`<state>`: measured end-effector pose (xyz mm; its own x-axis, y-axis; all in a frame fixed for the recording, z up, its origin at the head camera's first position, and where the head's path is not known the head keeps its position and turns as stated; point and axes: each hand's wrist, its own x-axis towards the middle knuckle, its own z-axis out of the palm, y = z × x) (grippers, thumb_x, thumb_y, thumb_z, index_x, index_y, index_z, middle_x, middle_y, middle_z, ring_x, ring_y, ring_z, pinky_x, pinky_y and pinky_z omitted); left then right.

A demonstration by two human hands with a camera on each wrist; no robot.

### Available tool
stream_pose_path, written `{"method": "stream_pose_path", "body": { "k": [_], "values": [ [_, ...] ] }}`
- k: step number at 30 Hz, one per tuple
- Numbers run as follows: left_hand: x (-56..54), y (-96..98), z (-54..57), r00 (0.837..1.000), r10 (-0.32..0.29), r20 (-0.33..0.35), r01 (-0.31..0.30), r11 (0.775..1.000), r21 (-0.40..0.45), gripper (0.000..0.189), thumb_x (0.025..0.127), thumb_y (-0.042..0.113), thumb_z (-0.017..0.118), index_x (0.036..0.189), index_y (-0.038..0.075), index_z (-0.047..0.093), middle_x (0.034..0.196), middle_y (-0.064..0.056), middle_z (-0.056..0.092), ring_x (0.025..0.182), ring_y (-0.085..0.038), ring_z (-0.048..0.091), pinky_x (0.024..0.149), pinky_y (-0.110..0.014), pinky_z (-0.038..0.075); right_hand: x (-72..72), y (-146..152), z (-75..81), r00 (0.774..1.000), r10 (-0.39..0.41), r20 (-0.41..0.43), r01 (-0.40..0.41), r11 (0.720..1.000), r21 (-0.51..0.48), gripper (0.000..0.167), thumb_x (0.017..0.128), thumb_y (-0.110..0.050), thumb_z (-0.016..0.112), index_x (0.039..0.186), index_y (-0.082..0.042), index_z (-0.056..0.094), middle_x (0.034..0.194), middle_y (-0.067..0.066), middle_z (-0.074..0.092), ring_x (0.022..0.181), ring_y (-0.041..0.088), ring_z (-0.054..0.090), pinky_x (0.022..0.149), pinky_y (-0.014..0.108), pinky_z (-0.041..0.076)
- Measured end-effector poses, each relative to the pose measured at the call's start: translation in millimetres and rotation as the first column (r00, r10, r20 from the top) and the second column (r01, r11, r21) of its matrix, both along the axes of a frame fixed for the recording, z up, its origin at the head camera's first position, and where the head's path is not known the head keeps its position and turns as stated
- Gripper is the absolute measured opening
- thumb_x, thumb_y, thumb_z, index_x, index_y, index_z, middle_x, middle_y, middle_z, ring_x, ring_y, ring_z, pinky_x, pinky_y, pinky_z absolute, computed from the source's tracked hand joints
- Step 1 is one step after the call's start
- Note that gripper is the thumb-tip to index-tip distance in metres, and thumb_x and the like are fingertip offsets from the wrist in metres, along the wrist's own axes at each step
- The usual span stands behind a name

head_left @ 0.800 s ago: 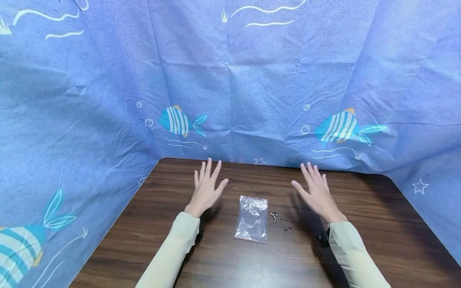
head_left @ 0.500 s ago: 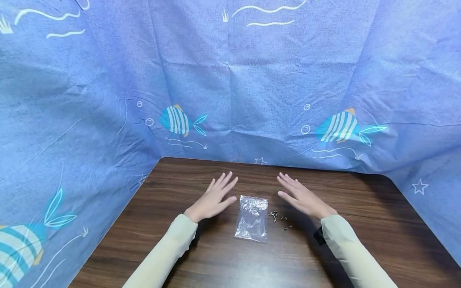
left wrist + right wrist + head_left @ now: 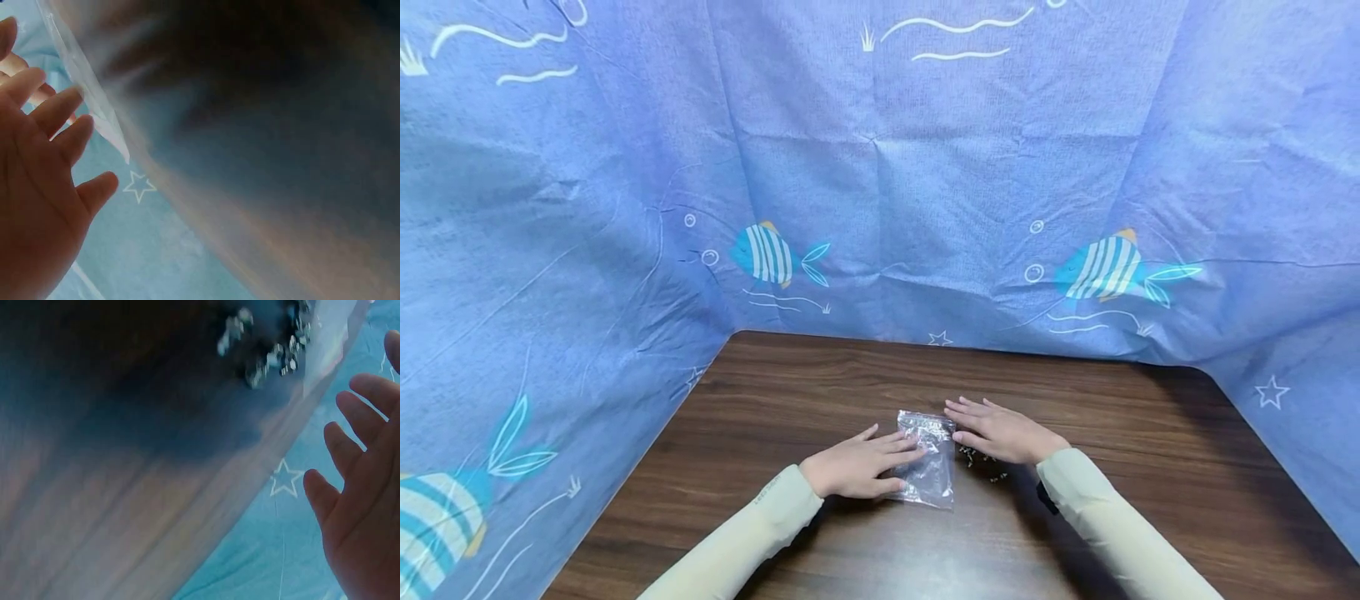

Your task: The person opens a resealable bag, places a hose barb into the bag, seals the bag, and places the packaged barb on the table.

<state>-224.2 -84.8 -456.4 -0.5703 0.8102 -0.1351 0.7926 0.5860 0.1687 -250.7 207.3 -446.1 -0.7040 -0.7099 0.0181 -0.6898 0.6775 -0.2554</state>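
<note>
A clear zip-lock plastic bag [image 3: 934, 483] lies flat on the brown wooden table. My left hand [image 3: 865, 467] is over the bag's left side, its fingers extended and overlapping it in the head view. In the left wrist view the same hand [image 3: 44, 162] shows its palm with fingers spread beside the bag's edge [image 3: 94, 94]. My right hand [image 3: 1003, 433] reaches in from the right, fingertips at the bag's upper right edge. Several small shiny metal pieces [image 3: 970, 456] lie under and in front of it, partly hidden. The right wrist view shows these metal pieces [image 3: 275, 357] blurred, with the right hand [image 3: 365, 469] holding nothing.
The dark wooden table [image 3: 760, 392] extends on all sides of the bag. A blue cloth [image 3: 880, 183] printed with fish and stars hangs along its back and sides.
Both hands have come inward and lower, toward the bag. The left hand now overlaps the bag, and the right hand partly covers the small metal pieces. The bag has stayed in place.
</note>
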Motion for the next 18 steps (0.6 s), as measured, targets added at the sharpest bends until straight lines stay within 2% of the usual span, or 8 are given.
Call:
{"method": "stream_pose_path", "body": {
  "k": [5,13,18],
  "values": [
    [1.7,4.4,0.9,1.000,0.001,-0.002,-0.002,0.999,-0.039,0.057,0.100,0.051,0.040,0.152,0.030,0.027,0.156,0.004,0.031,0.145,-0.015,0.025,0.116,-0.051,0.021,3.2,-7.4,-4.9,0.998,0.005,0.056,-0.006,1.000,0.021,0.056,0.103,-0.040,0.040,0.146,-0.004,0.040,0.153,0.014,0.036,0.141,0.038,0.031,0.111,0.059,0.024],
    [-0.2,1.4,0.9,1.000,0.016,0.023,-0.016,0.999,-0.033,0.057,0.100,0.051,0.039,0.151,0.029,0.030,0.154,0.005,0.035,0.145,-0.016,0.025,0.116,-0.052,0.020,5.9,-13.1,-10.2,0.993,-0.061,0.103,0.052,0.994,0.093,0.056,0.102,-0.044,0.039,0.146,-0.010,0.041,0.152,0.010,0.039,0.142,0.032,0.032,0.113,0.055,0.024],
    [-3.3,-2.2,0.3,0.999,0.029,0.029,-0.028,0.999,-0.017,0.055,0.100,0.048,0.041,0.150,0.025,0.033,0.154,0.005,0.036,0.145,-0.016,0.026,0.116,-0.051,0.021,9.7,-16.6,-9.6,0.985,-0.087,0.150,0.075,0.994,0.085,0.056,0.101,-0.044,0.042,0.145,-0.009,0.042,0.153,0.008,0.038,0.142,0.030,0.031,0.114,0.053,0.023]
  ]
}}
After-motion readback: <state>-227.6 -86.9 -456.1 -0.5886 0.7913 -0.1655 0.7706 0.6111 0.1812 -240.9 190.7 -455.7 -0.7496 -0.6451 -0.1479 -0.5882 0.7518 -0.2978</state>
